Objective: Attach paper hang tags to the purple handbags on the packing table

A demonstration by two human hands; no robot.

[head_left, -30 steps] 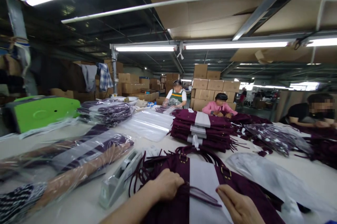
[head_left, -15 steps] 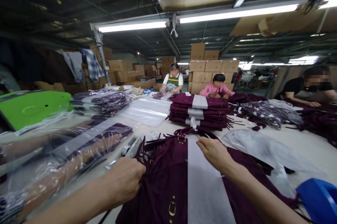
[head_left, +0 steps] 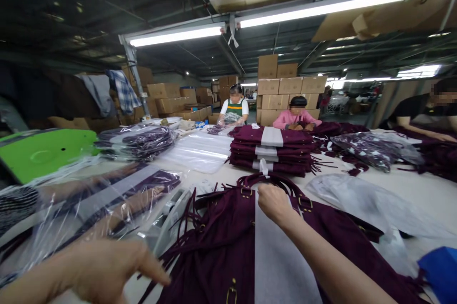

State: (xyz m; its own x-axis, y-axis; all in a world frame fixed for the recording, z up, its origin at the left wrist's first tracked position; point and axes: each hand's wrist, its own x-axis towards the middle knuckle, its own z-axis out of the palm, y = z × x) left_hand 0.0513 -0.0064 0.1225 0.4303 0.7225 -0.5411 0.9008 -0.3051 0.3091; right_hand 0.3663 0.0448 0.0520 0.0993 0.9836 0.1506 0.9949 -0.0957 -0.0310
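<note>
Crowded tabletop (head_left: 410, 190): right hand (head_left: 273, 203) closed on bag (head_left: 221, 247) wrap; left hand (head_left: 107, 268) open, empty; fringe could snag.

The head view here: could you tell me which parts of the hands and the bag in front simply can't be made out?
- Left hand: blurred, wrist cut by the bottom edge; its grip is unclear.
- Right hand: fingertips curl out of sight on the white paper band.
- Purple bag: near end cut by the bottom edge.
- Tape dispenser: partly hidden by the bag's fringe.
</note>
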